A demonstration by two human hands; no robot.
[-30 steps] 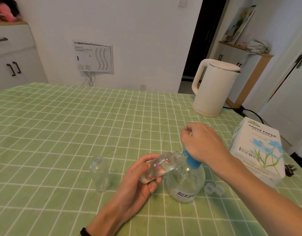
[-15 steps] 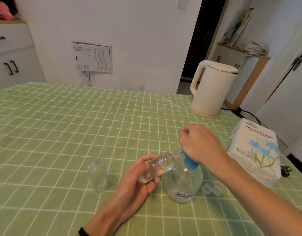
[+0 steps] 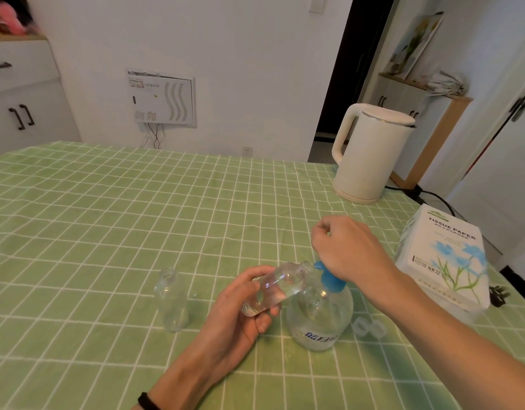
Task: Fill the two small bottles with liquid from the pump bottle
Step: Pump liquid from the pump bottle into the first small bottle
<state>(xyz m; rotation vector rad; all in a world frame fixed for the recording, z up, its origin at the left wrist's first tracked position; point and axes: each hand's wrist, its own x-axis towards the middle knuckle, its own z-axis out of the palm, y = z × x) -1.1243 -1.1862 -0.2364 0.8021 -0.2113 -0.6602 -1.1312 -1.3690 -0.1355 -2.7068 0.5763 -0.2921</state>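
Low centre, the left hand [image 3: 240, 309] is gripping one small bottle [image 3: 280, 287], seemingly part-filled, tilted to the blue spout of the pump bottle [image 3: 319, 318], the right hand [image 3: 350, 247] is curling its fingers over the pump top, and the second small bottle [image 3: 171, 300] is standing further left, apparently empty.

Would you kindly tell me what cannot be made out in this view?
Head view only:
The pump head: hidden under the right hand, so its grip is unclear.
Lettering on the pump bottle: too small to read.
Liquid level in the held bottle, in the left hand: unclear, fingers cover part.
Contents of the standing bottle: unclear through clear plastic.
The clear bits right of the pump bottle: blurred.
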